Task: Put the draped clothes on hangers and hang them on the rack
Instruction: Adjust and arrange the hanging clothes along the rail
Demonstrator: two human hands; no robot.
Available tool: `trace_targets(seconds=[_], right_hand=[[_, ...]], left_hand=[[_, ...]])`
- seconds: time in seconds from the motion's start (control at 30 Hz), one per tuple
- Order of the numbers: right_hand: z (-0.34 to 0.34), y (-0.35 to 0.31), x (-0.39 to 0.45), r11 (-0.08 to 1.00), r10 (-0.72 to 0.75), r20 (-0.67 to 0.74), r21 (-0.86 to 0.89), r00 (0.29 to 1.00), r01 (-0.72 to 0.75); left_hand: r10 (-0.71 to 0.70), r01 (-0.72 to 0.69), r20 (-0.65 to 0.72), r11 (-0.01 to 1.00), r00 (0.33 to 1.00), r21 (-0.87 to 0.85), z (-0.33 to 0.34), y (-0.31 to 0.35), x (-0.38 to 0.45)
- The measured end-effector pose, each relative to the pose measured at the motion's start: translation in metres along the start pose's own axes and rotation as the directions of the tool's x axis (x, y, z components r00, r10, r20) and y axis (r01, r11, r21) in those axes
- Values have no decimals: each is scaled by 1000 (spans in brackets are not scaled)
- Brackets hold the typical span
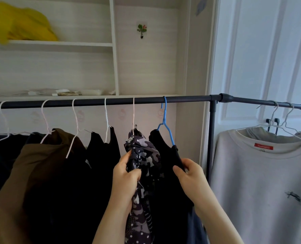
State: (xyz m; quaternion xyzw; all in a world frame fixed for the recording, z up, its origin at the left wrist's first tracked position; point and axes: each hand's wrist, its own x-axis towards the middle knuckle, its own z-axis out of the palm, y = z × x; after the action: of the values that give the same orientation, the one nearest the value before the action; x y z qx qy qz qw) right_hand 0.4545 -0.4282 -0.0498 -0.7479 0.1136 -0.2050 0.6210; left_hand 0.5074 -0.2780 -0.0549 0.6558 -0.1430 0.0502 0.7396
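Although a red label [263, 147] sits inside the collar of the grey sweatshirt [262, 182] at the right, its lettering is too small to read; a dark scribbled mark [293, 197] shows lower on the chest. On the near side of the rack [186, 99], the left hand [126, 180] curls its fingers tight around a bunched fold of the camouflage garment [143, 173], which hangs from a pale hanger [133, 113]. Just to its right, the right hand [188, 175] pinches the shoulder edge of the black garment [161, 150] between thumb and pressed-together fingers, near the lower end of the blue hanger [165, 118] hooked over the bar. Brown and dark clothes hang further left.
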Motion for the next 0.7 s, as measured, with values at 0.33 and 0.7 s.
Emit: trace_targets(seconds=[0.33, 0.7], right_hand=[[-8, 13, -23, 994, 14, -36, -107, 999, -18], [-67, 21, -49, 994, -71, -158, -93, 985, 57]], left_hand=[[37, -36, -78, 999, 996, 7, -8, -5, -19], [305, -290, -109, 948, 946, 132, 20, 23, -67]])
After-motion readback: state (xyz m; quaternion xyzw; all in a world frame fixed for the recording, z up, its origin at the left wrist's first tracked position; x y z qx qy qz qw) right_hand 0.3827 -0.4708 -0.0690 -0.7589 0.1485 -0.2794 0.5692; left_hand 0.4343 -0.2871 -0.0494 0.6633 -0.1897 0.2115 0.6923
